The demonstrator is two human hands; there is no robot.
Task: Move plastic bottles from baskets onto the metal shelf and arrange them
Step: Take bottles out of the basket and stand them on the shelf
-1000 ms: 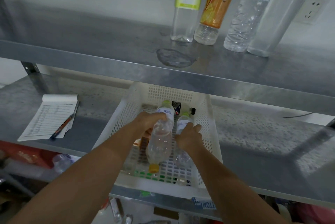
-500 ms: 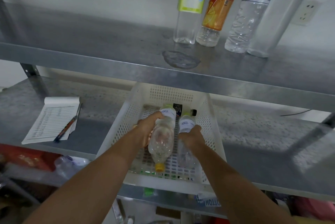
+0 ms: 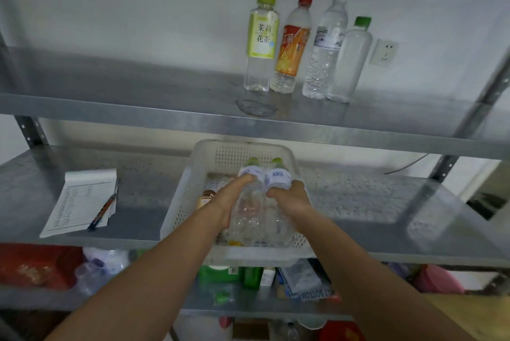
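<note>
- Steel all round: the shelf (image 3: 138,84) is grey metal, decks stacked one above another, with a white wall and a socket (image 3: 384,52) behind.
- Top deck: four bottles stand upright in a tight row. They are a tea bottle (image 3: 261,43) with a yellow-green label, an orange bottle (image 3: 292,45), a ribbed bottle (image 3: 324,51) and a plain bottle (image 3: 349,62) with a green cap. A dull ring mark (image 3: 255,107) lies just in front of them.
- Middle deck: the white perforated basket (image 3: 187,191) sits at the front edge. A notepad (image 3: 80,202) lies well to its left, with a pen (image 3: 102,212) along its right side.
- Bottom deck is blurred clutter, with a red bag (image 3: 36,266) and a green box (image 3: 220,274).
- My left hand (image 3: 229,200) is curled round the left bottle (image 3: 249,211), fingertips up at its label. My right hand (image 3: 292,198) is wrapped round the right bottle (image 3: 278,178) just below its label.
- Both bottles are over the basket, tilted with their caps away from me.
- They are a matching pair: clear dented bodies, green caps, white labels with blue print. The labels touch side by side.
- Since a second ago the pair has come up and closed together, with the caps now against the basket's far wall.
- The top row's caps, cut off before, are now in view.
</note>
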